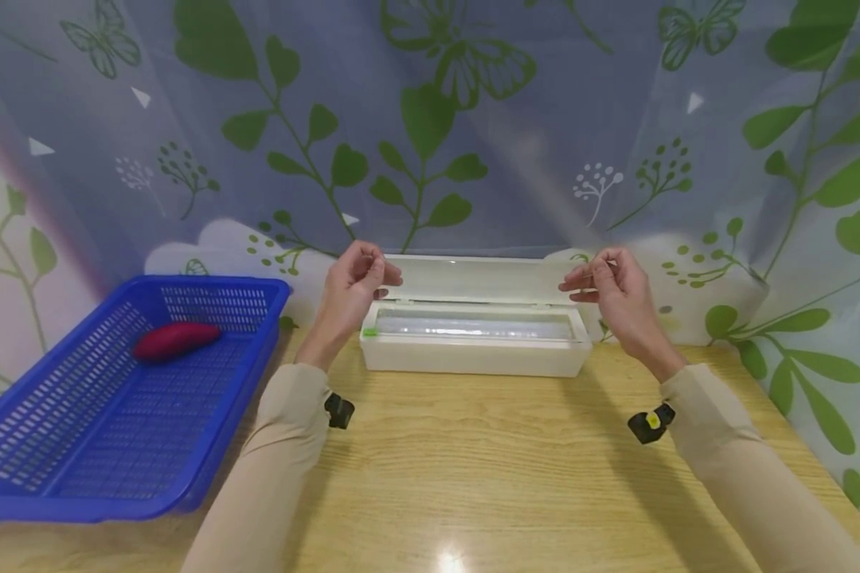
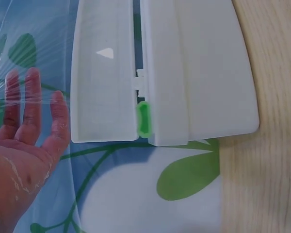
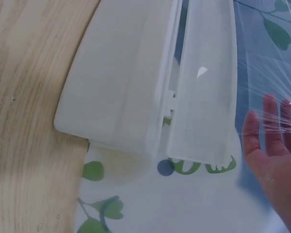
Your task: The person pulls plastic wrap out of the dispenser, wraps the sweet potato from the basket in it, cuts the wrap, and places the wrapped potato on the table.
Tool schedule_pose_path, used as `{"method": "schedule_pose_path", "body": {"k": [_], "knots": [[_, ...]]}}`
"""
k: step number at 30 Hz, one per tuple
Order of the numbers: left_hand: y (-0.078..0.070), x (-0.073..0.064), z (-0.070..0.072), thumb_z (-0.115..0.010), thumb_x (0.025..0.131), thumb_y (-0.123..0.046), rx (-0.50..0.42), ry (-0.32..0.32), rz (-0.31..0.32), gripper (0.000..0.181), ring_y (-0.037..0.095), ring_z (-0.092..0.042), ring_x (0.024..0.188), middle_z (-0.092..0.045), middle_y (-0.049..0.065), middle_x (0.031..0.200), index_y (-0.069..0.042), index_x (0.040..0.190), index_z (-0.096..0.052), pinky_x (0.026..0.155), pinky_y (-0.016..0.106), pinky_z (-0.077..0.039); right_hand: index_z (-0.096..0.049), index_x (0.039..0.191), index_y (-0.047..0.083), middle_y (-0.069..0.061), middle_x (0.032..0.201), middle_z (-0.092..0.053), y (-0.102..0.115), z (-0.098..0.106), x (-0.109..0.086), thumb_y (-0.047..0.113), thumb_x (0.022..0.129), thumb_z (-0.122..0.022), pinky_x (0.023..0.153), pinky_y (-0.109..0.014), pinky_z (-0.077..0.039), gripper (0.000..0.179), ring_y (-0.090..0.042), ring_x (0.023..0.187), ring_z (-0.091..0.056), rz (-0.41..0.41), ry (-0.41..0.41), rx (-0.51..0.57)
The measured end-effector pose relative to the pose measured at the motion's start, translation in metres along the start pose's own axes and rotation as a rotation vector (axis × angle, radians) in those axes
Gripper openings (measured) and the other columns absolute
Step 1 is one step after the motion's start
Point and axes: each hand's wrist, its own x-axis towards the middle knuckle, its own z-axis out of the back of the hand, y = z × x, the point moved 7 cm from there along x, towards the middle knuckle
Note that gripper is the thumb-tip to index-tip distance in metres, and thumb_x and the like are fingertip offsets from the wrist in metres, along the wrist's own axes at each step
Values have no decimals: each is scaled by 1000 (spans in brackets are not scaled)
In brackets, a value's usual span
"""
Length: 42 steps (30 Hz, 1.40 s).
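right wrist view: 1 clear film (image 3: 276,73) lies between left hand (image 1: 354,282) and right hand (image 1: 616,286), near the raised lid (image 1: 473,280) of 1 white box (image 1: 473,360). each hand pinches it narrowly (other fingers loosely spread). the box holds 1 clear roll (image 1: 473,327); left, 1 blue basket (image 1: 107,509) holds 1 red object (image 1: 177,341).

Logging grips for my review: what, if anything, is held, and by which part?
A clear plastic film: the left hand pinches it at one side, the right hand at the other, where its creases gather.
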Motion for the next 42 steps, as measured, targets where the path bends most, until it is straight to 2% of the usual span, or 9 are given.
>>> {"method": "schedule_pose_path", "body": {"k": [5,8,15,19,25,28,33,42], "knots": [[-5,-1,2,-45,110,-19,-3,0,2,14,27,-71,103,-68,26,117,-7,112,-52,98,55,-55,-46,108,7,4,99,-71,5,-1,0,28,111,-39,83,-22,-60,22,-8,93,-74,18,-1,2],[-9,-2,2,-45,110,-21,-5,1,-1,15,28,-71,104,-68,27,119,-8,112,-52,97,51,-56,-46,108,7,4,99,-71,9,0,1,28,110,-39,82,-22,-60,22,-8,92,-74,30,-12,2],[-18,-3,3,-46,109,-20,-10,-7,-28,13,20,-72,100,-71,19,113,-9,112,-53,95,49,-56,-46,108,8,4,98,-72,19,1,2,28,111,-38,83,-25,-61,22,-9,91,-75,55,-25,-26],[-21,-3,5,-46,109,-18,-18,-14,-48,13,18,-72,98,-71,20,112,-7,112,-52,95,50,-56,-46,108,9,5,97,-72,22,2,2,27,111,-37,83,-24,-61,20,-8,90,-75,49,-37,-43],[-26,-3,5,-47,109,-18,-32,-21,-62,11,19,-72,98,-73,12,106,-9,110,-54,94,47,-57,-46,107,10,6,97,-73,28,3,1,27,111,-38,83,-22,-60,19,-8,90,-75,46,-45,-44],[-29,-4,5,-47,109,-18,-30,-23,-75,10,19,-72,97,-73,15,108,-10,110,-54,94,48,-56,-46,107,10,5,97,-74,31,4,1,27,111,-39,83,-22,-60,20,-9,90,-75,47,-43,-22],[-34,-5,5,-47,109,-19,-23,-26,-92,11,16,-72,97,-71,21,113,-11,111,-53,92,44,-57,-46,108,10,3,98,-74,36,4,1,28,111,-38,84,-23,-60,20,-9,91,-74,52,-41,-27],[-41,-6,5,-47,109,-18,-15,-35,-116,10,14,-72,96,-72,18,111,-10,111,-53,92,43,-58,-45,109,10,0,100,-74,42,8,1,29,110,-38,85,-21,-60,20,-10,92,-74,76,-26,-23]]}}
